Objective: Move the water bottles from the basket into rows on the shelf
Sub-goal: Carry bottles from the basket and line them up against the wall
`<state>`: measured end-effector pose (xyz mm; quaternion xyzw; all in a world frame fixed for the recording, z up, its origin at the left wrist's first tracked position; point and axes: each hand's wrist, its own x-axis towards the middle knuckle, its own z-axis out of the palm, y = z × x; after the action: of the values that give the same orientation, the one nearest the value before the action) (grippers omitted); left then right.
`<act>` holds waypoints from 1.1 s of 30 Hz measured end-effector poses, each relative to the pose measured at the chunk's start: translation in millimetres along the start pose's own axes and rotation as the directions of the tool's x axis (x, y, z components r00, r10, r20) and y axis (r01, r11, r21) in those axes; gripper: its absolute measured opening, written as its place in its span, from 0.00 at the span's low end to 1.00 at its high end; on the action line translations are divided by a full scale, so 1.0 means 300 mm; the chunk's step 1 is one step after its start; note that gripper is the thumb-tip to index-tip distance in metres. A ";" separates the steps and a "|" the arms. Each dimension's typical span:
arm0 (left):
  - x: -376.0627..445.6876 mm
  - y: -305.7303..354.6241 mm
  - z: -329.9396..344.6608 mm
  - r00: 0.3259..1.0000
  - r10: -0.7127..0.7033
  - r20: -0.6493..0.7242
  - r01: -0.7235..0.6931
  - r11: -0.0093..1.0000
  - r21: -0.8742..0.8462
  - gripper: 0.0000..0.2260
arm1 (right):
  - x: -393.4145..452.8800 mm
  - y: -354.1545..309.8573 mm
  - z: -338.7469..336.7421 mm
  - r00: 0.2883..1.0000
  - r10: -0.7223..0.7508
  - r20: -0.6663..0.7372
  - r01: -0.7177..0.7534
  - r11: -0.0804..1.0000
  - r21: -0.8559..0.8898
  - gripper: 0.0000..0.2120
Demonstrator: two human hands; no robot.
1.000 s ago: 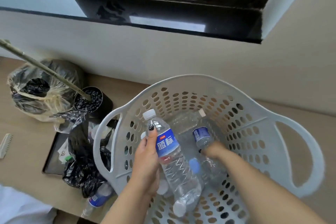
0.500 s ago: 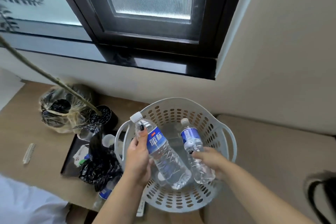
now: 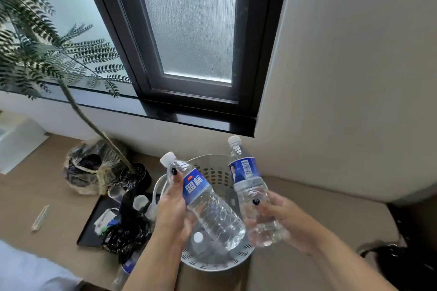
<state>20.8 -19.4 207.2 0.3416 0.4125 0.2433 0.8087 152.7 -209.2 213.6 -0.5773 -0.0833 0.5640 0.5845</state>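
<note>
Holding 2 bottles above the basket (image 3: 214, 264): left hand (image 3: 173, 210) wraps the big bottle (image 3: 208, 205) at neck/shoulder, thumb along it; right hand (image 3: 281, 222) curls round the small bottle (image 3: 250, 191) low on its body. Keep grips firm, caps up, carry w/o knocking them together; shelf not in view. Both clear plastic, blue labels, white caps. More bottles lie in basket below the hands.

We see soft daylight coming through the frosted window (image 3: 194, 30), leaving the wall (image 3: 354, 78) evenly lit with faint shadows. Straight lines bow at the wide-angle edges, and the right hand (image 3: 281, 222) is slightly motion-blurred.
</note>
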 end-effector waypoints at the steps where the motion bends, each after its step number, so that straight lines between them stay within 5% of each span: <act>1: -0.019 0.010 0.013 1.000 0.011 0.025 -0.011 1.000 0.014 0.18 | -0.031 -0.014 0.006 1.000 -0.023 0.020 0.023 1.000 0.000 0.29; 10: -0.121 0.104 0.102 0.985 -0.072 0.157 0.075 0.997 -0.017 0.26 | -0.240 -0.119 0.108 0.979 -0.205 0.014 0.205 0.976 -0.076 0.40; 14: -0.146 0.153 0.113 0.937 -0.194 0.290 0.229 0.969 -0.093 0.37 | -0.297 -0.152 0.192 0.965 -0.258 0.039 0.250 0.958 0.139 0.22; 16: -0.170 0.185 0.124 0.899 -0.234 0.371 0.302 0.944 -0.135 0.30 | -0.317 -0.158 0.243 0.968 -0.232 0.095 0.196 0.937 0.289 0.14; 21: -0.240 0.250 0.152 0.834 -0.291 0.469 0.401 0.903 -0.152 0.26 | -0.389 -0.136 0.321 0.936 -0.276 -0.217 0.330 0.902 0.277 0.25; 26: -0.267 0.279 0.163 0.762 -0.357 0.541 0.472 0.877 -0.087 0.25 | -0.475 -0.103 0.375 0.905 -0.284 -0.316 0.363 0.903 0.229 0.34; 33: -0.329 0.221 0.194 0.639 -0.489 0.594 0.498 0.851 0.164 0.27 | -0.608 0.028 0.425 0.783 -0.343 -0.518 0.485 0.859 0.165 0.21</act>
<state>8.5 -63.6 331.6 0.2701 0.2015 -0.1085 0.9352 -11.3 -275.5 349.0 -0.5718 0.0187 0.2684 0.7750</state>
